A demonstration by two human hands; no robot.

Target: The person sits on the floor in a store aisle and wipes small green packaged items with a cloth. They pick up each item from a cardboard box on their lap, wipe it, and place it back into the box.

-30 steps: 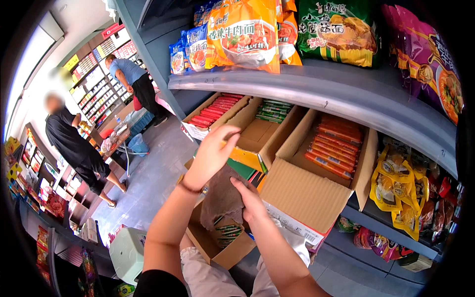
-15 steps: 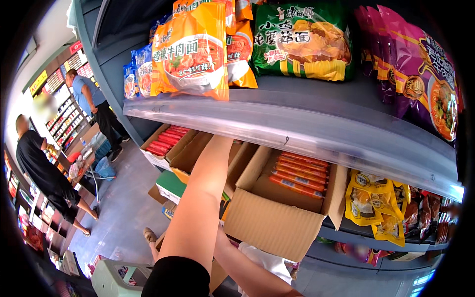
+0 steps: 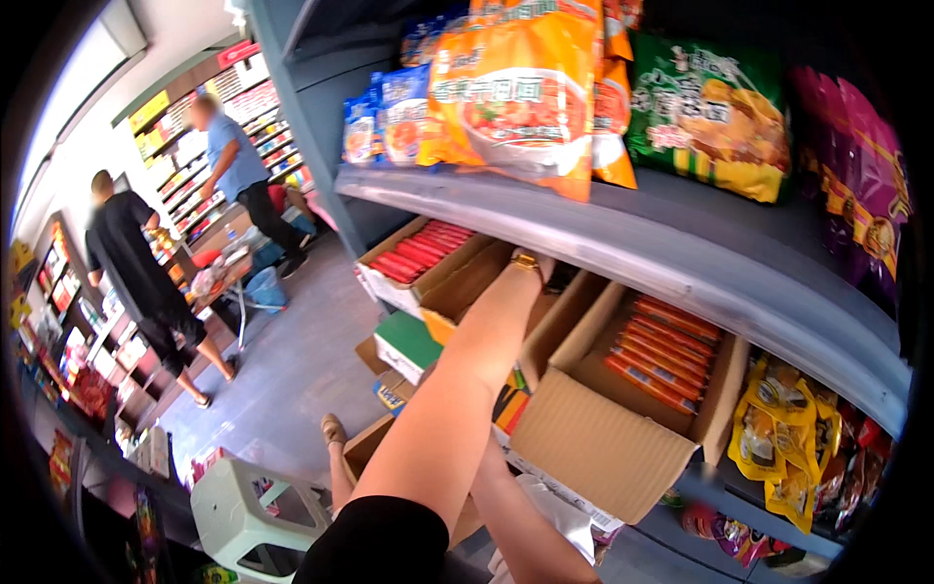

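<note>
Left hand (image 3: 545,268) reaches under the shelf (image 3: 623,243) into one of three open cartons (image 3: 593,443); grip apparently hidden.

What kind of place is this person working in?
Most likely a small grocery or snack shop. Grey shelves carry big snack bags, open cartons of packets sit on the shelf below, and two people stand by more stocked racks across the aisle.

Shop interior. Grey metal shelving (image 3: 623,229) fills the right, curved by the lens. Grey tiled floor (image 3: 292,380) at 8 o'clock. Stocked wall shelves (image 3: 185,175) at 10 o'clock, two people standing by them. White wall and ceiling light strip (image 3: 73,92) at 11. Pale plastic stool (image 3: 258,521) at 7. Bright even light.
</note>
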